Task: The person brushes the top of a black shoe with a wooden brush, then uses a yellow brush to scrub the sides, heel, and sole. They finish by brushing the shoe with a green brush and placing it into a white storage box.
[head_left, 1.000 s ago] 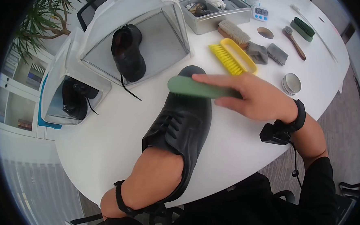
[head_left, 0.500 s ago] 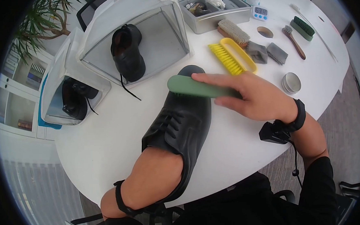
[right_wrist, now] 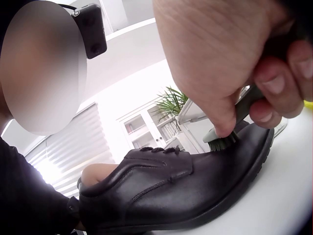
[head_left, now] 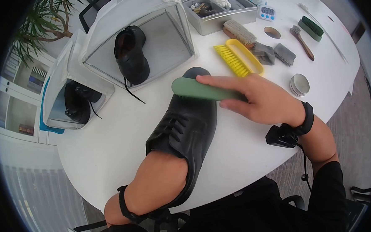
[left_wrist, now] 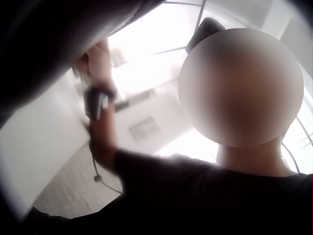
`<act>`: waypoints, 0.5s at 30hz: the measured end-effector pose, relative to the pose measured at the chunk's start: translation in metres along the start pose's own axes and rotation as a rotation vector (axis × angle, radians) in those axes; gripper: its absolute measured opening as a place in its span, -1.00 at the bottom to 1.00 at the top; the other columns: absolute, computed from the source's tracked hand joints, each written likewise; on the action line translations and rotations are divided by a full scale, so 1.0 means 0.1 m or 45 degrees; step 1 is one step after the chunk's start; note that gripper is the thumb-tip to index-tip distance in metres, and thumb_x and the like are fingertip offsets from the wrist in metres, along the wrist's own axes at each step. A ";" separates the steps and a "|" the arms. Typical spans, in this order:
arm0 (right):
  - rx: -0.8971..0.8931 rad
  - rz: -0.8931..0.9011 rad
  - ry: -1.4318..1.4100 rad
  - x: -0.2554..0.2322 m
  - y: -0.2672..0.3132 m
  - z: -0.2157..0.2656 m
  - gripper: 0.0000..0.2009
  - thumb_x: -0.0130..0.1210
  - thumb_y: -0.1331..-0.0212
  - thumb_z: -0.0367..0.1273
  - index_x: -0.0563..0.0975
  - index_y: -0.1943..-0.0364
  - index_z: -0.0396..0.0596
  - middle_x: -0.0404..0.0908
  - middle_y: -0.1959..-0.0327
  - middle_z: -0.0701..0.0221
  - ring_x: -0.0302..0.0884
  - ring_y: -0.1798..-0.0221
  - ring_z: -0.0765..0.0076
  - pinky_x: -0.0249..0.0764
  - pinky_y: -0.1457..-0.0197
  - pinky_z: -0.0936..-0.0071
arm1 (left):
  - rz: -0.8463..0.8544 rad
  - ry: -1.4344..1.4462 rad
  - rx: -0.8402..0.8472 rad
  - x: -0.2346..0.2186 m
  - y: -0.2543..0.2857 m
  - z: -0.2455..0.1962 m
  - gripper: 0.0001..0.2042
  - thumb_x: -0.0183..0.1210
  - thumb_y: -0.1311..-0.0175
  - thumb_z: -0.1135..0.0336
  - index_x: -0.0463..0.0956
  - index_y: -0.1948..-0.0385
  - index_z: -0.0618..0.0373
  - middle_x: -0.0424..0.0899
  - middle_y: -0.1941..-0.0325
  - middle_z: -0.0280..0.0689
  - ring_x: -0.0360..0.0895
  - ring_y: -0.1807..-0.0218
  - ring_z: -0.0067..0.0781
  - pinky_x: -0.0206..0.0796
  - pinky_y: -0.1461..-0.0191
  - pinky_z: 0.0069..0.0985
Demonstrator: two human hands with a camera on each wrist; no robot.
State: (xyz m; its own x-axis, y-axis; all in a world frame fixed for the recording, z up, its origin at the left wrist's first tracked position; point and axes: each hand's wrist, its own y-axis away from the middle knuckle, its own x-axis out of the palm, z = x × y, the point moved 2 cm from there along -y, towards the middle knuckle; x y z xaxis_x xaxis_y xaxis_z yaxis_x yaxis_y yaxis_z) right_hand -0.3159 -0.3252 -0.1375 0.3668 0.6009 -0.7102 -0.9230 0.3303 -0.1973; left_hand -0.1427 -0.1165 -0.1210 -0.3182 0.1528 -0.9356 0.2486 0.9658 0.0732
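Observation:
A black lace-up leather shoe (head_left: 194, 128), its laces removed or hidden at the eyelets, lies at an angle near the table's front edge with its toe pointing away. My left hand (head_left: 165, 171) reaches into the shoe's opening, and its fingers are hidden inside. With thumb and fingers, my right hand (head_left: 268, 99) grips a green-backed shoe brush (head_left: 192, 88) from the side, one finger stretched along its back. In the right wrist view the dark bristles (right_wrist: 222, 143) meet the upper just ahead of the lacing.
Beyond the shoe, two white open-fronted boxes hold another black shoe (head_left: 133, 55) and a dark shoe (head_left: 78, 102). To the right lie a yellow brush (head_left: 254, 60), a wooden brush (head_left: 240, 32), grey cloths (head_left: 285, 55), a round tin (head_left: 300, 85) and a metal box (head_left: 214, 24).

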 end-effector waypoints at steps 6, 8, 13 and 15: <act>-0.012 -0.005 -0.012 0.01 0.00 0.01 -0.39 0.13 -0.37 -0.39 0.32 -0.51 0.21 0.59 0.46 0.07 0.50 0.52 0.13 0.42 0.28 0.25 | -0.021 -0.001 0.007 0.02 0.00 0.01 -0.88 0.15 -0.09 0.52 0.61 0.37 0.35 0.63 0.46 0.02 0.57 0.43 0.07 0.49 0.25 -0.23; -0.020 -0.007 0.009 0.01 0.00 0.02 -0.39 0.13 -0.37 -0.38 0.31 -0.51 0.20 0.59 0.45 0.06 0.50 0.51 0.09 0.43 0.27 0.23 | -0.032 0.004 0.007 0.02 0.00 0.01 -0.88 0.15 -0.09 0.52 0.61 0.37 0.35 0.63 0.46 0.02 0.57 0.44 0.08 0.49 0.25 -0.22; 0.004 0.018 -0.011 0.01 0.00 0.05 -0.39 0.13 -0.38 -0.38 0.30 -0.52 0.22 0.57 0.48 0.04 0.52 0.50 0.02 0.44 0.26 0.20 | 0.224 0.001 -0.165 0.00 0.01 0.02 -0.60 0.19 -0.19 0.44 0.49 -0.10 0.32 0.58 -0.06 0.11 0.53 -0.05 0.19 0.37 -0.21 -0.13; 0.020 0.030 -0.036 0.01 0.00 0.06 -0.39 0.13 -0.38 -0.38 0.30 -0.52 0.22 0.56 0.50 0.04 0.52 0.51 0.02 0.44 0.27 0.20 | 0.310 -0.008 -0.218 0.01 0.01 0.03 -0.50 0.21 -0.23 0.41 0.46 -0.25 0.32 0.57 -0.23 0.15 0.52 -0.21 0.23 0.33 -0.36 -0.10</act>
State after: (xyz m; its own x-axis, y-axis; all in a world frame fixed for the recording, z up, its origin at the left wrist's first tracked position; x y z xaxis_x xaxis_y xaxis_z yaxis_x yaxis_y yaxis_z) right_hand -0.3149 -0.3204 -0.1345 0.3485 0.6288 -0.6951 -0.9295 0.3274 -0.1699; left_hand -0.1403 -0.1159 -0.1223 -0.2625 0.3835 -0.8854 0.1588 0.9223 0.3524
